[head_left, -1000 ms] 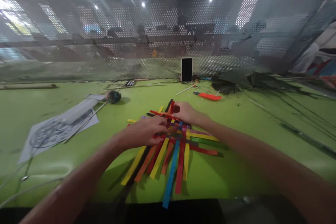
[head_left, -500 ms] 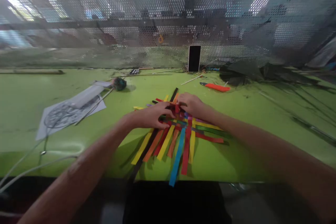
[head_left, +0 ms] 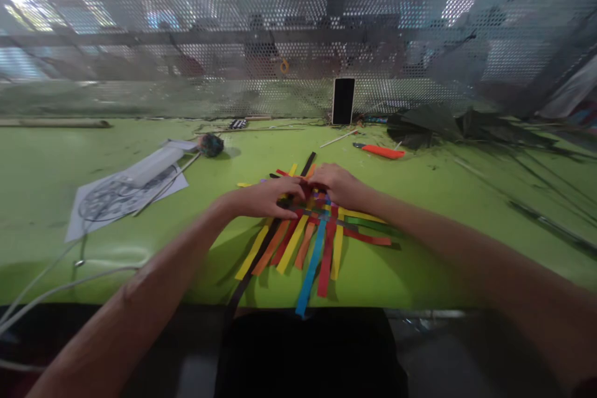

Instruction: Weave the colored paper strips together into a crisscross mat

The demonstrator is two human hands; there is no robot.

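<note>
A woven mat of coloured paper strips (head_left: 311,237) in yellow, orange, red, blue, black and green lies on the green table (head_left: 420,261) near its front edge. Both my hands rest on its far part. My left hand (head_left: 268,196) lies over the left side with its fingers reaching right onto the strips. My right hand (head_left: 339,185) lies on the upper right, fingers curled towards the left hand. The fingertips meet over a red strip near the mat's top; whether they pinch it is blurred.
A printed sheet (head_left: 124,193) with a stick across it lies at the left, a dark ball (head_left: 211,145) behind it. White cables (head_left: 56,283) run at the front left. A phone (head_left: 343,101) leans on the mesh wall; an orange cutter (head_left: 381,151) and dark leaves (head_left: 448,124) lie at the right.
My hands have drawn closer together at the top of the mat. The view has tilted down, so the table's front edge and a dark surface below show.
</note>
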